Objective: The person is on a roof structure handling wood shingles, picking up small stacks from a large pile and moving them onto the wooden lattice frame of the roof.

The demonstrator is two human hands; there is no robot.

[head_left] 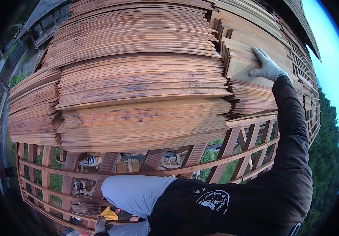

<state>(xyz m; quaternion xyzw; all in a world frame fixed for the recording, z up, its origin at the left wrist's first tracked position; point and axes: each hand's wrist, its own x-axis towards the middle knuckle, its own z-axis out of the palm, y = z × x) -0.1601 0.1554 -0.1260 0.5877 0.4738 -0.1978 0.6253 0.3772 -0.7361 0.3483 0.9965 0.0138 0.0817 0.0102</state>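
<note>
My right hand, in a pale knitted glove, lies with fingers spread on the broad face of a wooden shingle in the upper right stack. My arm is stretched far out to reach it. Low in the view, my gloved left hand appears closed round a wooden batten of the roof frame. Its fingers show only in small part. In front of me, thin reddish-brown shingles stand packed on edge in long overlapping rows, several with dark stains.
Below the stacks, open roof framing of rafters and battens has gaps showing ground far down. My pale-trousered leg rests against it. A yellow item and a blurred hand, seemingly another person's, are at bottom left. Trees stand right.
</note>
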